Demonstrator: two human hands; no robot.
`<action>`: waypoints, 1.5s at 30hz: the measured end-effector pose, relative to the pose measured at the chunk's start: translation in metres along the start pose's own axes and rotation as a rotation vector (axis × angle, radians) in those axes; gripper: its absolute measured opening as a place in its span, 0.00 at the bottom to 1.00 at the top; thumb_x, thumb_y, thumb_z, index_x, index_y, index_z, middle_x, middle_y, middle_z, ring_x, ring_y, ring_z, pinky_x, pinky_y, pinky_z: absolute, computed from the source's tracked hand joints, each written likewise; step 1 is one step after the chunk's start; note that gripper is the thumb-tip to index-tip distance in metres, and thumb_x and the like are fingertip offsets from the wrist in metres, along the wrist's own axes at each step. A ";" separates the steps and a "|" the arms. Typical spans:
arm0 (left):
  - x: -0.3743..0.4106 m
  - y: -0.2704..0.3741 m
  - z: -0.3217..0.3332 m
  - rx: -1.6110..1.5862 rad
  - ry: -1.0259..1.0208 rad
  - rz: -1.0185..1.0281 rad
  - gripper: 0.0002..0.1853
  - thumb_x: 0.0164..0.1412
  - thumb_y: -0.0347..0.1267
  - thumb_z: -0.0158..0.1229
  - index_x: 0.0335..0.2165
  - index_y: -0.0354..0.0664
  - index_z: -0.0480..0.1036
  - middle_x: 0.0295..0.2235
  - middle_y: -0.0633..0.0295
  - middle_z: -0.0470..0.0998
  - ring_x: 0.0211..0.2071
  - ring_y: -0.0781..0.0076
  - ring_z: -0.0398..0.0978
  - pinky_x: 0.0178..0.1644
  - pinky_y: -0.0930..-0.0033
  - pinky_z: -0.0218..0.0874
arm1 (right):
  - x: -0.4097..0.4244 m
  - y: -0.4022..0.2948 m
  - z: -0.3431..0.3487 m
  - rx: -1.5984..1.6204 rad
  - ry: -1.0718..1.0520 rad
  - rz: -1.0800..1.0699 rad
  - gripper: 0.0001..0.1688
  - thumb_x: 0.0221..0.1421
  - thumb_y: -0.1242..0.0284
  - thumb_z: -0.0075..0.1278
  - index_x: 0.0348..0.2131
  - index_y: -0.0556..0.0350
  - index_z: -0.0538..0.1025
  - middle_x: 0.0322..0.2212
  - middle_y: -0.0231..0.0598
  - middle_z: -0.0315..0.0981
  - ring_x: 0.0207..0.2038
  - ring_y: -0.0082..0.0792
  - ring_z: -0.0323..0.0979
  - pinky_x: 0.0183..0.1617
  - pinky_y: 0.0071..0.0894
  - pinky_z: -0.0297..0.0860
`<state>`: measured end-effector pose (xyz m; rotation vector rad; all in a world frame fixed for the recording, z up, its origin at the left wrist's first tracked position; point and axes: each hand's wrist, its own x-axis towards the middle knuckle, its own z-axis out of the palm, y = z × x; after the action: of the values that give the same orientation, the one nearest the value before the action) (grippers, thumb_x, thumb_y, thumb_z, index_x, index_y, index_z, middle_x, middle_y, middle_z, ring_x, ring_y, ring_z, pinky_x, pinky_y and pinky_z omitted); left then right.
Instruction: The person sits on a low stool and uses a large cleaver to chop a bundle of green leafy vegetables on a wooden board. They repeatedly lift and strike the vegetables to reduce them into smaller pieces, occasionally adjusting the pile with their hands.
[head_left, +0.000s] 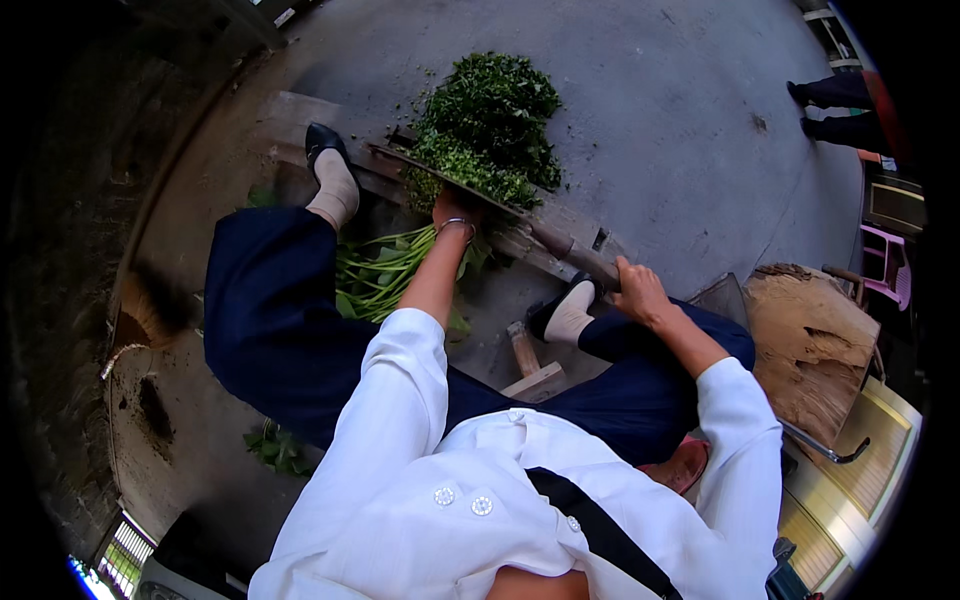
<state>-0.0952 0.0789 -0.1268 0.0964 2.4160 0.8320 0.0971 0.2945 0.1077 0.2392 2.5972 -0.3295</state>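
Observation:
My right hand (641, 292) is closed around the wooden handle of a long-bladed knife (480, 196), whose blade slants up to the left over a wooden board (540, 247). Close behind the blade, my left hand (454, 210), with a bangle at the wrist, is on the top of a bunch of long green stems with leaves (390, 270); its fingers are mostly hidden. The stems trail between my legs. Beyond the blade, a heap of finely chopped greens (487, 112) lies on the board and the concrete floor, paler near the blade and darker farther off.
A low wooden stool part (536, 382) shows between my legs. At right stand a thick wooden block (814, 345) and a pink plastic stool (886, 262); another person's legs (844, 109) are at the upper right. A straw broom (146, 315) and loose leaves (277, 450) lie at left.

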 end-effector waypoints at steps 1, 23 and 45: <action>-0.007 -0.008 0.005 0.079 0.019 -0.023 0.33 0.45 0.50 0.54 0.47 0.42 0.64 0.44 0.47 0.70 0.44 0.52 0.69 0.46 0.58 0.63 | -0.010 -0.018 -0.016 0.001 -0.043 -0.005 0.18 0.36 0.77 0.53 0.29 0.66 0.64 0.23 0.60 0.70 0.31 0.59 0.70 0.36 0.50 0.67; -0.026 0.010 0.012 -0.046 0.304 -0.182 0.33 0.36 0.52 0.61 0.39 0.42 0.69 0.32 0.48 0.75 0.36 0.50 0.73 0.40 0.55 0.65 | 0.015 0.022 0.027 0.025 0.012 0.012 0.19 0.37 0.75 0.54 0.31 0.63 0.65 0.24 0.58 0.71 0.30 0.58 0.70 0.35 0.50 0.66; -0.013 -0.016 -0.005 0.191 0.056 -0.133 0.25 0.46 0.46 0.54 0.41 0.43 0.69 0.39 0.49 0.73 0.40 0.51 0.72 0.43 0.57 0.65 | -0.015 -0.095 -0.093 -0.059 -0.197 -0.019 0.18 0.36 0.77 0.55 0.28 0.68 0.64 0.21 0.61 0.70 0.29 0.58 0.71 0.34 0.48 0.69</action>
<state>-0.0849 0.0597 -0.1264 -0.0141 2.5188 0.5507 0.0447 0.2276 0.2111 0.1538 2.4120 -0.2681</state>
